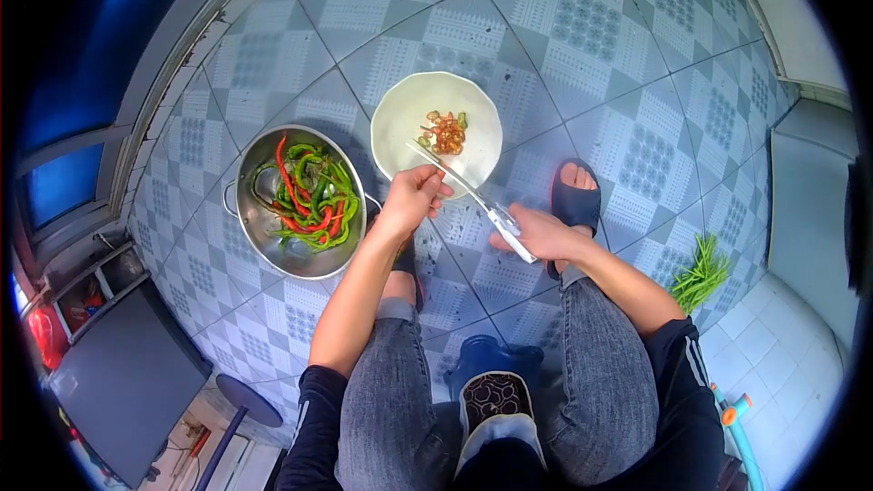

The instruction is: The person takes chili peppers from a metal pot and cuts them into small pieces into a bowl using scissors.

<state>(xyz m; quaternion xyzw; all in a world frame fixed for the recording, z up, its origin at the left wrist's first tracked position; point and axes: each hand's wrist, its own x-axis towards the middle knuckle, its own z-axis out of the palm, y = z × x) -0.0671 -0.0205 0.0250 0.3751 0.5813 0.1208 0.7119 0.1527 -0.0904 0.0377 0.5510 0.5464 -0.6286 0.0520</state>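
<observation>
My right hand (535, 232) is closed around the white handles of a pair of scissors (511, 233), whose blades point up and left over the near rim of a cream bowl (396, 107). Cut pieces of red and green pepper (446, 134) lie inside that bowl. Beside the blades, my left hand (416, 197) is pinched at the bowl's near edge; a small reddish bit shows at its fingertips, mostly hidden. To the left stands a steel pot (266, 251) holding whole red and green peppers (314, 191).
Green stems or beans (701, 275) lie on the tiled floor (600, 118) at the right. My sandaled feet are beside the bowl, with a blue stool (482, 359) below. A dark cabinet (127, 382) stands at lower left, a grey one (809, 218) at right.
</observation>
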